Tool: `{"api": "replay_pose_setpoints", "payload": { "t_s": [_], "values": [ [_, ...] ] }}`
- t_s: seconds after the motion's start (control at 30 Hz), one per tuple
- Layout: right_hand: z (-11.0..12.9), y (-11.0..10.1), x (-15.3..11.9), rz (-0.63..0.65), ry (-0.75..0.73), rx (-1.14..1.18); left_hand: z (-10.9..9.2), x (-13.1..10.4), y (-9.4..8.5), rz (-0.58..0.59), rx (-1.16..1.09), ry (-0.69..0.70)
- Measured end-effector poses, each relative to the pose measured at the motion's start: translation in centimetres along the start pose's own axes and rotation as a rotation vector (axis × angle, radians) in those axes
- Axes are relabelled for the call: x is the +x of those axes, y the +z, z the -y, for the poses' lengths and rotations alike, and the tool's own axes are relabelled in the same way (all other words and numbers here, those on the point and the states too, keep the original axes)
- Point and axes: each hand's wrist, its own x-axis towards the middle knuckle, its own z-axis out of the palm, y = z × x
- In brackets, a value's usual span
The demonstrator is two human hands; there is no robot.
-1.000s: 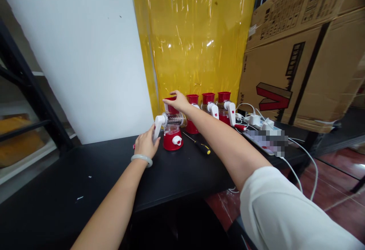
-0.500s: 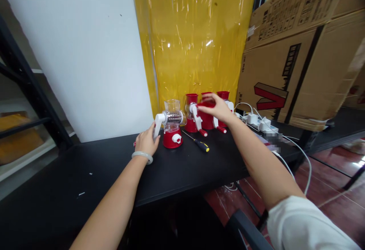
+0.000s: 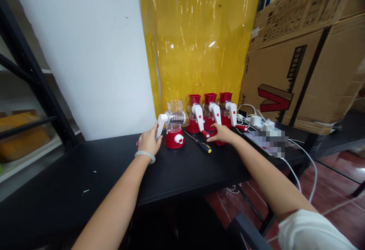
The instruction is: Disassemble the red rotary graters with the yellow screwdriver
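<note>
At the left of a row of rotary graters stands a grater (image 3: 175, 139) with a clear hopper, a metal drum and a red base. My left hand (image 3: 148, 140) is closed round its white crank (image 3: 161, 124); a red grip end shows past the fingers. My right hand (image 3: 224, 133) is curled over a red part (image 3: 219, 143) low on the table, before the middle red-topped grater (image 3: 210, 98). The palm and fingers hide most of that part. Between the hands lies a screwdriver (image 3: 203, 146) with a black and yellow handle.
Two more red-topped graters, one on the left (image 3: 194, 98) and one on the right (image 3: 226, 97), flank the middle one. Chargers on a power strip (image 3: 261, 122), cables and a flat device (image 3: 261, 143) lie at right. A big carton (image 3: 273, 64) stands behind them, beside a yellow curtain (image 3: 196, 45).
My right hand has come down from the red hoppers to the table in front of the middle grater, with something red at its fingers. The left hand keeps its hold on the crank.
</note>
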Motion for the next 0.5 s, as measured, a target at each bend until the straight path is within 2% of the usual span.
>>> {"api": "replay_pose_setpoints", "payload": {
  "t_s": [0.3,0.4,0.5],
  "values": [
    [0.6,0.2,0.5,0.037,-0.002,-0.049,0.0,0.0,-0.1,0.011,0.013,-0.012],
    [1.4,-0.7,-0.3,0.022,-0.033,-0.093,-0.3,-0.1,-0.5,0.081,0.049,-0.072],
    [2.8,-2.5,-1.4,-0.018,-0.068,-0.135,-0.4,-0.1,-1.0,0.173,0.079,-0.116]
  ]
}}
